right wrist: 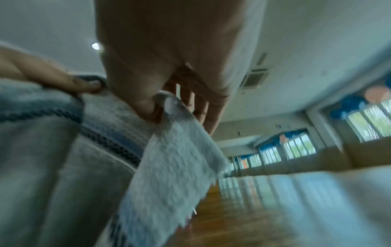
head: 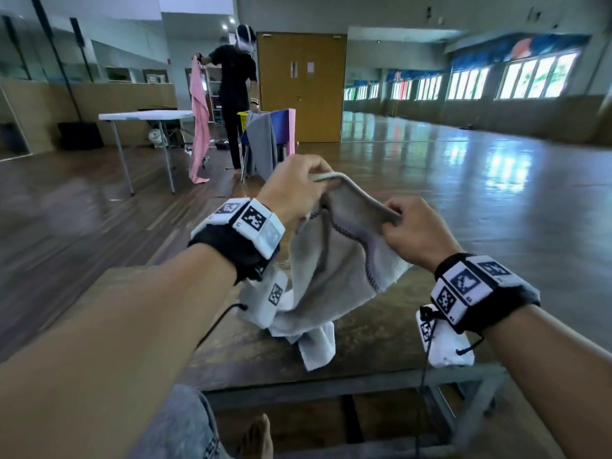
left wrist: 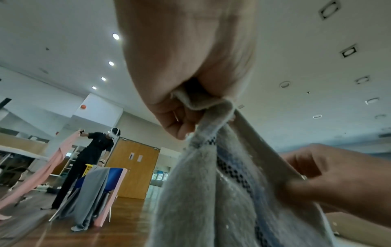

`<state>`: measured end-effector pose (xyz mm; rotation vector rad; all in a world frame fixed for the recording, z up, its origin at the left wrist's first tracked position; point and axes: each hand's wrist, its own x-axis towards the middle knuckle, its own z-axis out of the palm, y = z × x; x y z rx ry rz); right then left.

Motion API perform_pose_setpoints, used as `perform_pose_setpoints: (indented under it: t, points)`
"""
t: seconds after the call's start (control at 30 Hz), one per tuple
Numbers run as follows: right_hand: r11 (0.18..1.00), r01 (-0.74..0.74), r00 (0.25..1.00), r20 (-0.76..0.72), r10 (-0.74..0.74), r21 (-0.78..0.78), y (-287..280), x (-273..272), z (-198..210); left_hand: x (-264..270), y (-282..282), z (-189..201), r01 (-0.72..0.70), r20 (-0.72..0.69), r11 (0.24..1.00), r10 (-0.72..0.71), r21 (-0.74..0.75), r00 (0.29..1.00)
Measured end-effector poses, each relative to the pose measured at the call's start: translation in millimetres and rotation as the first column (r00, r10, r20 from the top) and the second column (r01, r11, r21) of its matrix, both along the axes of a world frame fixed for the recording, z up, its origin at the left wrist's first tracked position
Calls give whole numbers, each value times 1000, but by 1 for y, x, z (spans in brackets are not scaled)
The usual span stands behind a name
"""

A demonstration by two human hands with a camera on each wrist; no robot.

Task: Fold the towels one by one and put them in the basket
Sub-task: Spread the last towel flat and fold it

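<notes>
A grey-white towel with a dark stitched stripe hangs in the air above a brown table. My left hand grips its top edge at the upper left, fingers curled round the hem. My right hand pinches the same edge lower to the right. The left wrist view shows the towel bunched in my left hand, with my right hand beyond. In the right wrist view, my right hand pinches the towel's corner. Its lower end rests crumpled on the table. No basket of mine is in view.
Another person stands across the room holding up a pink towel by a white folding table. Near them, a grey towel drapes over a blue chair beside a yellow basket. Wooden floor stretches to the right.
</notes>
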<state>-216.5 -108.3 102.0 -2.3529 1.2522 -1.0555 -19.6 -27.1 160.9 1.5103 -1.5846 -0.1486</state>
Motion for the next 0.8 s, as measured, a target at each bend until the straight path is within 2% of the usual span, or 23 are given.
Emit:
perform_pose_setpoints:
  t: [0.07,0.1,0.13,0.2,0.3,0.37,0.43,0.5,0.6,0.67,0.73,0.8]
  points:
    - [999,36,985,-169,-30,31,-5,-9,1,8,3,6,-55,46,998,57,-40,997]
    - [998,51,982,-184,-43,36,-9,-13,0,13,4,8,-96,69,994,100,-58,993]
    - [998,63,986,-157,-58,27,-13,-18,0,18,6,8,-143,91,987,149,-66,985]
    - [995,89,996,-9,-90,-48,-20,-28,0,29,9,5,-235,118,970,240,-60,963]
    - [965,151,956,281,-87,-215,-24,-36,-1,40,12,-8,-243,60,968,247,-67,967]
    - [974,61,938,346,18,-217,-25,-36,-7,44,13,-23,-206,9,978,207,-20,978]
    - [992,-103,933,338,122,-74,-29,-37,-22,48,10,-45,-156,-61,981,163,116,985]
    - [980,-178,955,255,150,92,-33,-42,-42,50,8,-72,-104,-100,955,137,276,986]
    - [945,-201,980,57,192,257,-37,-52,-77,45,5,-111,-94,-20,889,115,448,993]
    - [928,-180,975,-66,212,326,-41,-55,-102,39,1,-134,-93,35,845,88,526,996]
    - [915,-121,960,-189,206,384,-44,-53,-125,35,-4,-156,-50,29,811,42,583,999]
    - [887,-101,936,-259,238,451,-45,-50,-145,29,-10,-178,-46,64,767,6,641,998]
